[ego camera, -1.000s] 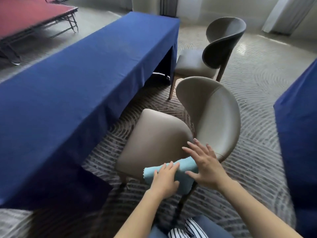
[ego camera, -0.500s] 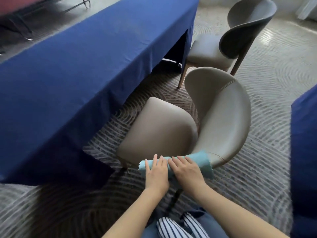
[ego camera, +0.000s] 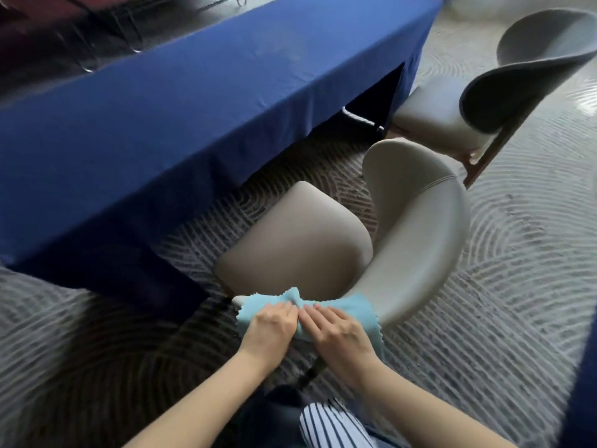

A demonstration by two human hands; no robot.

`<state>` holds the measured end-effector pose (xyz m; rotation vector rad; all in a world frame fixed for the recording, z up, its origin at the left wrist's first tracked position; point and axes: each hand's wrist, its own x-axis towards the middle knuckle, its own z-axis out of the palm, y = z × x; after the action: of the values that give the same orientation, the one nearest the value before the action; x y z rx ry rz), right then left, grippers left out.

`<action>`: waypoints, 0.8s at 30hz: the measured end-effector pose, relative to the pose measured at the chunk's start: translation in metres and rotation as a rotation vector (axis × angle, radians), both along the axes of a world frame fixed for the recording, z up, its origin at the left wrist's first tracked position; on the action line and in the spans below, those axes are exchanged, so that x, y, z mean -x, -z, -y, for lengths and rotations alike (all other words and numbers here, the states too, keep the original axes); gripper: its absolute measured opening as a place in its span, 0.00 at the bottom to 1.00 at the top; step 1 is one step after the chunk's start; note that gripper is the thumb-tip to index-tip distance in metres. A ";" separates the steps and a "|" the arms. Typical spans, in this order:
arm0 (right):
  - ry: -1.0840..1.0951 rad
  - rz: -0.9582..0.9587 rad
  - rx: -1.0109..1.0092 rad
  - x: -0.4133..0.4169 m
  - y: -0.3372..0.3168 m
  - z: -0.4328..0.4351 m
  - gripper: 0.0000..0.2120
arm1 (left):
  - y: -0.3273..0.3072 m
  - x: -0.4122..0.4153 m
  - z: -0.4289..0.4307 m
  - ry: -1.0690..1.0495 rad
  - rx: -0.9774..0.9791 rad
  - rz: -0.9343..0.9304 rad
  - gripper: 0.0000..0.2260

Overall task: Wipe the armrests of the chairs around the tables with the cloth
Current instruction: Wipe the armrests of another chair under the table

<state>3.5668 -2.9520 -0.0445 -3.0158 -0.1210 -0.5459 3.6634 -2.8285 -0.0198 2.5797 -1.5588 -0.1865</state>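
A beige chair (ego camera: 420,227) with a curved back stands in front of me, its seat (ego camera: 297,240) facing the blue-draped table (ego camera: 193,108). A light blue cloth (ego camera: 358,305) lies draped over the chair's near armrest end, bunched up in the middle. My left hand (ego camera: 271,328) and my right hand (ego camera: 339,331) sit side by side on top of it, fingers curled down over the cloth and the armrest beneath. Only the armrest's pale tip (ego camera: 237,300) shows to the left of the cloth.
A second chair (ego camera: 504,92) with a dark grey back stands farther along the table at the upper right. Another blue-draped table edge (ego camera: 584,367) rises at the right border. Patterned carpet (ego camera: 517,286) covers the floor. Metal frame legs (ego camera: 129,33) show beyond the table.
My right hand came down from hovering onto the cloth beside my left hand. Both hands closed on the cloth, bunching it between them. My view moved closer and lower.
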 end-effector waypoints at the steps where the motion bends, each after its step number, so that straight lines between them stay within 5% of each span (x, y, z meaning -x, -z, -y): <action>1: -0.019 0.012 0.002 0.004 0.000 0.006 0.16 | -0.001 0.005 0.004 -0.001 -0.018 0.016 0.15; 10: -0.209 0.023 -0.044 0.035 -0.010 0.079 0.13 | -0.008 0.056 0.060 -0.076 -0.059 0.162 0.06; 24: -0.287 -0.017 0.003 0.051 -0.002 0.151 0.19 | -0.023 0.076 0.119 -0.077 -0.065 0.057 0.20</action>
<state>3.5158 -3.1034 -0.0425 -2.9288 -0.5432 -0.4904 3.5869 -2.9473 0.0028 2.7127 -1.4916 -0.1604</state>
